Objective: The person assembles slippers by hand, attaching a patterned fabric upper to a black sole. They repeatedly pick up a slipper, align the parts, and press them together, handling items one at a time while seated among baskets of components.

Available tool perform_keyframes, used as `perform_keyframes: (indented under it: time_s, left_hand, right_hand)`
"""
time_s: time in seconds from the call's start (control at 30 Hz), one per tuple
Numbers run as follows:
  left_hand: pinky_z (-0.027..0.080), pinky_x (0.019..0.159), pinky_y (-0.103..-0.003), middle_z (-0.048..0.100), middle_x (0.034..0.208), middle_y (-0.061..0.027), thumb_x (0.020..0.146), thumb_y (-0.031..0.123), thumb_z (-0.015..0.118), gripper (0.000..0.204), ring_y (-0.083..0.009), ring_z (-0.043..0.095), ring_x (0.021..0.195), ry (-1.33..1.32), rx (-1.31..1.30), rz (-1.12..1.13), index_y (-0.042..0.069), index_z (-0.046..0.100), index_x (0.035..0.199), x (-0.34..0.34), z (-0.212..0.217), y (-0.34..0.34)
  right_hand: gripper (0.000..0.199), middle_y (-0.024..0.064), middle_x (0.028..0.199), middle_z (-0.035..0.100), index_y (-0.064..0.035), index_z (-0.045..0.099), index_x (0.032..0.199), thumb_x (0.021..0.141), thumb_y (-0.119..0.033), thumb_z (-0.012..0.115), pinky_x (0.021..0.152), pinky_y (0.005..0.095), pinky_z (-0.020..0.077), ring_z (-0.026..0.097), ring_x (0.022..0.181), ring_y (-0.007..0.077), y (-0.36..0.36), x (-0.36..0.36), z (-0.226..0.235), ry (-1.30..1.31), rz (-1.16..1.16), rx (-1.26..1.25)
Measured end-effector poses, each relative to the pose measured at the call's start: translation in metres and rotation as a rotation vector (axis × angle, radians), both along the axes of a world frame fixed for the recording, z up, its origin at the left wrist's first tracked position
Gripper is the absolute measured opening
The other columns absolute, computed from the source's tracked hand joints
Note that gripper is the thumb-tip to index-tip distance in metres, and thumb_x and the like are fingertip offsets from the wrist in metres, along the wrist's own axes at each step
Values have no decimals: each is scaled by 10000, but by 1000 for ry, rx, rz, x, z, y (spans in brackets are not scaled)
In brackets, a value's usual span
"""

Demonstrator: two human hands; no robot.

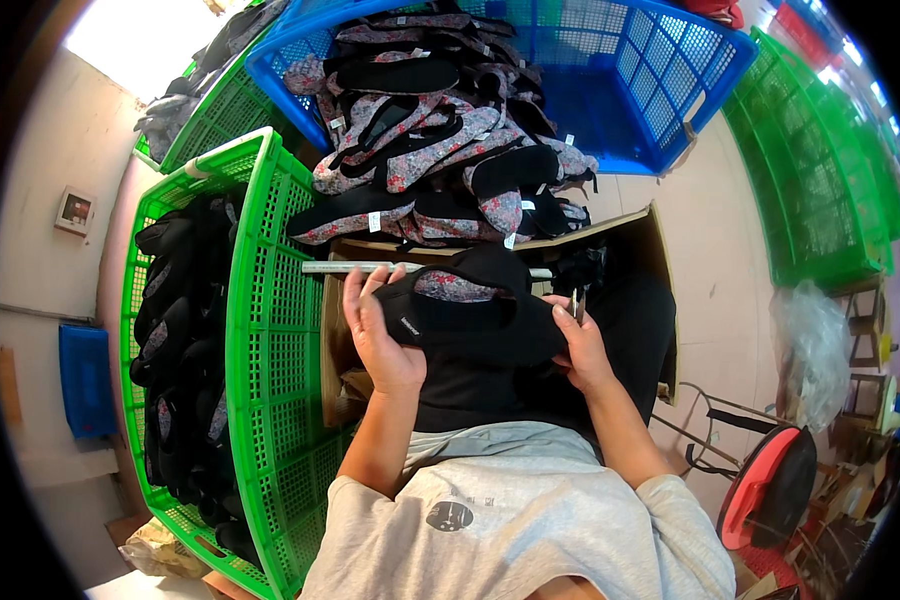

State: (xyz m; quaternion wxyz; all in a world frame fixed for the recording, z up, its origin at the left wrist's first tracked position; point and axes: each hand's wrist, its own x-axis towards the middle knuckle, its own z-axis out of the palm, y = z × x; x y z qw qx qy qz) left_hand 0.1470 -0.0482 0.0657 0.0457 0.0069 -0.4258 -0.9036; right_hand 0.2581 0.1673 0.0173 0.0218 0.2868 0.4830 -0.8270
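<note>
A black cloth shoe [460, 315] with a flowered lining is stretched between my two hands, above my lap. My left hand [382, 345] supports its left end, which carries a small white label; the fingers point up and outward, and part of the grip is hidden. At the other end, my right hand [582, 348] pinches the black cloth with the thumb on top. Small metal thread snips [576, 305] stick up from that same hand. Just beyond the shoe runs a pale rod [355, 267], its middle covered by the shoe.
Flowered and black cloth shoes [420, 140] spill from a blue crate [670, 60] ahead. A green crate [270, 350] at my left holds several black shoes [185, 330]. An open cardboard box [660, 235] lies around my legs. Green crates [820, 160] and a red-and-black stool [765, 485] are right.
</note>
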Motion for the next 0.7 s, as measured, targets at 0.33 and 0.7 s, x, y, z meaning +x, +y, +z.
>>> perform_keyframes:
  time_s: [0.33,0.7]
  left_hand:
    - [530,722,-268,629,879,-13,1036,254,568,228,-110,593,790,-334,-45,69,86,589,882,-5,-15,1]
    - [511,859,-322,653,955,-82,1034,145,527,162,-179,620,923,53,-431,144,16,619,995,-12,0,-11]
  right_hand:
    - [358,28,998,692,-115,639,1242,970,-348,636,605,242,506,658,825,111,1,-1,-14,-61,-31,-89]
    - [347,53,1021,692,-68,625,1231,1024,-336,552,652,246,525,663,854,120,-10,-3,-8,62,-152,-67]
